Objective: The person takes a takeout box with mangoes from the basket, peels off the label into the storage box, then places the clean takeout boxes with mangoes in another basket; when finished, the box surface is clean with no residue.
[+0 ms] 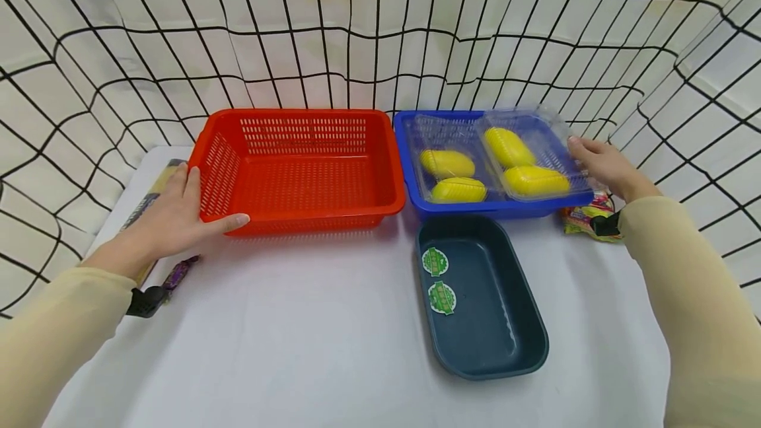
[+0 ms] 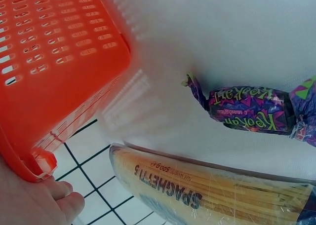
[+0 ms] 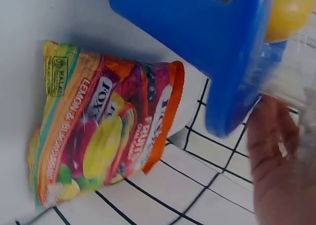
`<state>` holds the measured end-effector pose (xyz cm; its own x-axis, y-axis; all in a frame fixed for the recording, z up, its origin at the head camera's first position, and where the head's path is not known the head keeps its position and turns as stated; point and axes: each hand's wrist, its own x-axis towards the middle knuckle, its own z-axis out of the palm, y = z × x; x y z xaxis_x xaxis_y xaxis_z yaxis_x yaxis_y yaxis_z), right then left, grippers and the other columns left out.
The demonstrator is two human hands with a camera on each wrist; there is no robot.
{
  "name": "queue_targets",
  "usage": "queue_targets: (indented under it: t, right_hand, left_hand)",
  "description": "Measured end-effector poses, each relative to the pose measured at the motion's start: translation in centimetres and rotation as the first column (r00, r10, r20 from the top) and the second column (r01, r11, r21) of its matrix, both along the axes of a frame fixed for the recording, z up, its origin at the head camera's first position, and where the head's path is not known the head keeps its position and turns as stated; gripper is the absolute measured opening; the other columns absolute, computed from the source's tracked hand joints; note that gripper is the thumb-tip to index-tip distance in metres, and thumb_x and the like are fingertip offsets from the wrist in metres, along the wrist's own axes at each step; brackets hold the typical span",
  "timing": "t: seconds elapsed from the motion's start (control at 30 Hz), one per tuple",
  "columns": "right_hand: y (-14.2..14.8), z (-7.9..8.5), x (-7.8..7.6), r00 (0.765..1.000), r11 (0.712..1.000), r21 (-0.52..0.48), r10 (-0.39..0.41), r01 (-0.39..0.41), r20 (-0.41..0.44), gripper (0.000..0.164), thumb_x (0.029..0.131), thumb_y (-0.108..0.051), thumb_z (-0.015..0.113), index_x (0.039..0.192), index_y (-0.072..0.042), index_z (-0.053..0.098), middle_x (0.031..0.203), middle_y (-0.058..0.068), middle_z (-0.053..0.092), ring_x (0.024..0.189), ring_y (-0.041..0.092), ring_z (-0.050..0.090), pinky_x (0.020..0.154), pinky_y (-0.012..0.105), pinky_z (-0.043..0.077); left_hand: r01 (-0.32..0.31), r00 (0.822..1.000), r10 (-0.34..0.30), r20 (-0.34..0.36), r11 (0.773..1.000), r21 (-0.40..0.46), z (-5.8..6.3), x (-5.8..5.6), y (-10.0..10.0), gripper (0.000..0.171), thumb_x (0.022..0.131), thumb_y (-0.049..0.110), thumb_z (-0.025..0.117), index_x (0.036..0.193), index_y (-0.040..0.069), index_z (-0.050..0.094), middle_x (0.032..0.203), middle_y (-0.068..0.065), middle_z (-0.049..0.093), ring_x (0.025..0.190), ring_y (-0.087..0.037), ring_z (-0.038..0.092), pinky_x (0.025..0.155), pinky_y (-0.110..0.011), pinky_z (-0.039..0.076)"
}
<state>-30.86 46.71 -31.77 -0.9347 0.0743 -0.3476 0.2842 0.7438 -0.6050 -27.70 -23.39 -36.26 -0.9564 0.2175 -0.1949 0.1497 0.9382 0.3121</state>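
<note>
My left hand (image 1: 172,216) rests at the left end of a red basket (image 1: 303,220), its thumb stretched out along the front rim. In the left wrist view, the fingertips show just beyond the basket's rim. At the right, my right hand (image 1: 606,164) pinches the edge of a clear plastic container (image 1: 553,134), which lies over a blue basket (image 1: 505,209). Several yellow oval pieces (image 1: 447,164) show through the clear plastic. The right wrist view is blurred around the fingers and the plastic edge.
A dark teal tray (image 1: 481,296) with two green stickers stands in front of the blue basket. A spaghetti pack (image 2: 197,185) and a purple wrapped candy (image 2: 252,109) lie by the left hand. A Fox's candy bag (image 3: 103,126) lies below the right hand. Black wire mesh (image 1: 357,32) surrounds the table.
</note>
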Motion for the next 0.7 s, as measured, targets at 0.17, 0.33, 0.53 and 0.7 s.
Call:
queue_targets:
  t: [0.17,0.33,0.53,0.7]
  right_hand:
    - [-1.4,0.9,0.2,0.998,0.98,0.185,0.069,-0.069,0.003,0.1,0.098,-0.077,0.021,0.162,-0.006,-0.011,0.164,0.038,0.004,0.149,0.062,0.008,0.116,0.079,0.006]
    - [-4.4,1.5,-0.4,0.99,0.922,0.376,0.124,-0.093,-0.061,0.112,0.097,-0.076,0.032,0.159,0.006,-0.012,0.161,0.043,-0.004,0.149,0.064,0.001,0.117,0.078,0.006]
    - [-7.5,2.1,-1.1,0.996,0.892,0.446,0.088,-0.069,-0.022,0.127,0.089,-0.086,0.035,0.157,0.011,-0.012,0.157,0.05,-0.004,0.144,0.069,0.003,0.115,0.081,0.01]
    - [-8.0,2.3,-1.6,0.995,0.896,0.435,0.071,-0.092,0.064,0.129,0.088,-0.087,0.034,0.156,0.012,-0.013,0.156,0.05,-0.002,0.144,0.069,0.003,0.115,0.08,0.011]
  left_hand:
    - [-0.01,1.0,0.01,0.007,1.0,0.011,-0.2,0.2,0.1,0.133,0.088,0.076,0.055,0.154,-0.012,-0.02,0.161,-0.041,-0.015,0.145,-0.062,0.005,0.104,-0.081,0.03]
    - [-0.008,1.0,0.007,0.004,1.0,0.011,-0.3,0.2,0.0,0.132,0.089,0.076,0.054,0.154,-0.012,-0.019,0.161,-0.041,-0.016,0.145,-0.062,0.005,0.104,-0.081,0.03]
    - [-0.007,1.0,0.007,0.0,1.0,0.007,-0.3,0.1,-0.1,0.133,0.088,0.077,0.054,0.154,-0.012,-0.02,0.161,-0.041,-0.017,0.147,-0.062,0.002,0.105,-0.081,0.028]
    - [-0.007,1.0,0.007,-0.007,1.0,0.0,-0.4,0.0,-0.1,0.134,0.087,0.077,0.054,0.154,-0.013,-0.019,0.162,-0.04,-0.017,0.147,-0.061,0.003,0.105,-0.08,0.03]
